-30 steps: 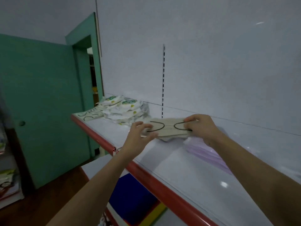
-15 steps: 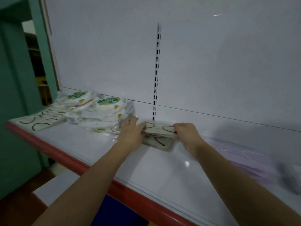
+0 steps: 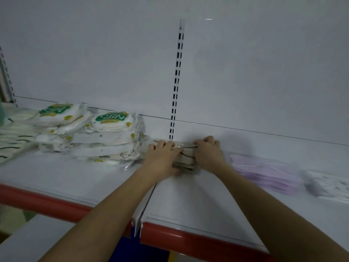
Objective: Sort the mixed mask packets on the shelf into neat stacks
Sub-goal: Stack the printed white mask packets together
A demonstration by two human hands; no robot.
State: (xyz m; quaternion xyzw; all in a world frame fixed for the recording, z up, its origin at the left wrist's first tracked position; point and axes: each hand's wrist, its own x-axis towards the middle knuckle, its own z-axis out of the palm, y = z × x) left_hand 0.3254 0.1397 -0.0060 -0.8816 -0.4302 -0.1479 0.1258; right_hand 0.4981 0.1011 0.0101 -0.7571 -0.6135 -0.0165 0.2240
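1. Nearest runs the shelf (image 3: 188,201), red-edged.
2. Mid-shelf, the left hand (image 3: 162,157) and right hand (image 3: 208,153) clasp the ends of a beige mask stack (image 3: 186,157), squaring it.
3. Right lie pink masks (image 3: 264,172), roughly piled; beyond them a blurred white pile (image 3: 328,186), possibly unsorted.
4. Far left, green-labelled packets (image 3: 90,135) sit stacked but untidy: sorting looks partly done.

The shelf (image 3: 188,201) is smooth, white, faintly glossy metal with a shiny red front strip (image 3: 188,241). At ten o'clock, white mask packets (image 3: 105,137) sit in crinkled, glossy clear plastic. The beige packets (image 3: 186,157) look matt under thin film. At three o'clock, lilac masks (image 3: 264,171) appear soft, cloth-like.
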